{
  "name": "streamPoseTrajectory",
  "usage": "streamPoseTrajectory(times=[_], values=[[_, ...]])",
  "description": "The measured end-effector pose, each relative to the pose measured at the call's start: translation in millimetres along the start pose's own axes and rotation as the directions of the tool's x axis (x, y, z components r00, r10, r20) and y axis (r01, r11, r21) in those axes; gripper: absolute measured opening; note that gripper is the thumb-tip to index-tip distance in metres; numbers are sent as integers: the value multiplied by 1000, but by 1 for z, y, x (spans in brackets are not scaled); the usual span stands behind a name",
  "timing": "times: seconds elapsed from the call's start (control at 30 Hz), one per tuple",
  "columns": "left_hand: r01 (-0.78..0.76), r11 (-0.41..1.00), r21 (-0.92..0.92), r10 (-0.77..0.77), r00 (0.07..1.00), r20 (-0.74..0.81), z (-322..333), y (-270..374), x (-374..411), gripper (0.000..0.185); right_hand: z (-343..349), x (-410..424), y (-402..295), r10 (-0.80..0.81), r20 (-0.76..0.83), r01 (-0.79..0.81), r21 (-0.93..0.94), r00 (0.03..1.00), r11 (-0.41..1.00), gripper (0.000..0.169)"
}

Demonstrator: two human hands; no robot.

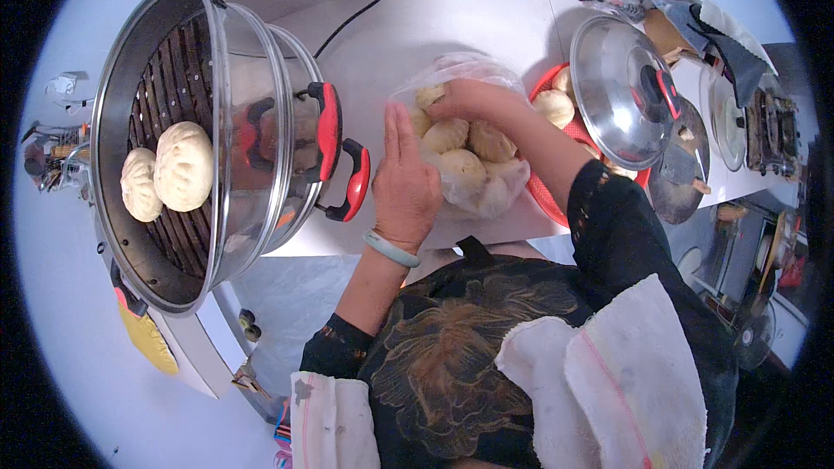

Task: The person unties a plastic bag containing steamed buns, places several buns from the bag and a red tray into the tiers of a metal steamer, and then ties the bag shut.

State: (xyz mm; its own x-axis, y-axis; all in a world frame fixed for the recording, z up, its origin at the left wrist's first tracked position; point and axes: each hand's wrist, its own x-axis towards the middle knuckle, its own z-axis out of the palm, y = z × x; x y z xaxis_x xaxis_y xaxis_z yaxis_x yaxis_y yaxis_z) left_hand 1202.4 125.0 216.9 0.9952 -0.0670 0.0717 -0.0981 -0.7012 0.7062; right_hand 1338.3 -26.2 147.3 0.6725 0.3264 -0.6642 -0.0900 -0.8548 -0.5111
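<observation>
A clear plastic bag (pixel 502 192) full of pale steamed buns (pixel 462 166) lies on the white counter before me. My left hand (pixel 407 172) is at the bag's left edge, its fingers straight and together, pinching the plastic. Inside the bag's mouth, my right hand (pixel 472 99) has its fingers around a bun (pixel 429 96); the fingertips are partly hidden. On my left stands a large metal steamer (pixel 254 143) with red and black handles. Two pleated buns (pixel 184 166) sit side by side on its dark slatted rack (pixel 172 71).
Right of the bag, a red basket (pixel 547 192) holds more buns, with a domed glass lid (pixel 616 94) resting over it. A cleaver (pixel 677 163) lies on a round dark board (pixel 674 198) farther right. A black cable (pixel 371 3) crosses the counter's back.
</observation>
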Motion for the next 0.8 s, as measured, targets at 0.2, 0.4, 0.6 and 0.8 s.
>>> streamPoseTrajectory(times=[0.2,0.4,0.6,0.8], values=[[13,1000,-6,-13,999,-49,8,-17,-7,76,18,-49,12,-226,-307,283,156,925,946,75],[48,999,22,-48,999,0,9,-28,-14,75,52,-91,36,-233,-288,361,841,929,402,82],[48,996,74,-52,998,43,9,-24,-28,75,53,-120,25,-327,-234,196,970,916,-144,79],[-5,997,74,5,1000,-6,7,-24,-34,71,52,-128,27,-437,-149,37,967,887,-253,75]])
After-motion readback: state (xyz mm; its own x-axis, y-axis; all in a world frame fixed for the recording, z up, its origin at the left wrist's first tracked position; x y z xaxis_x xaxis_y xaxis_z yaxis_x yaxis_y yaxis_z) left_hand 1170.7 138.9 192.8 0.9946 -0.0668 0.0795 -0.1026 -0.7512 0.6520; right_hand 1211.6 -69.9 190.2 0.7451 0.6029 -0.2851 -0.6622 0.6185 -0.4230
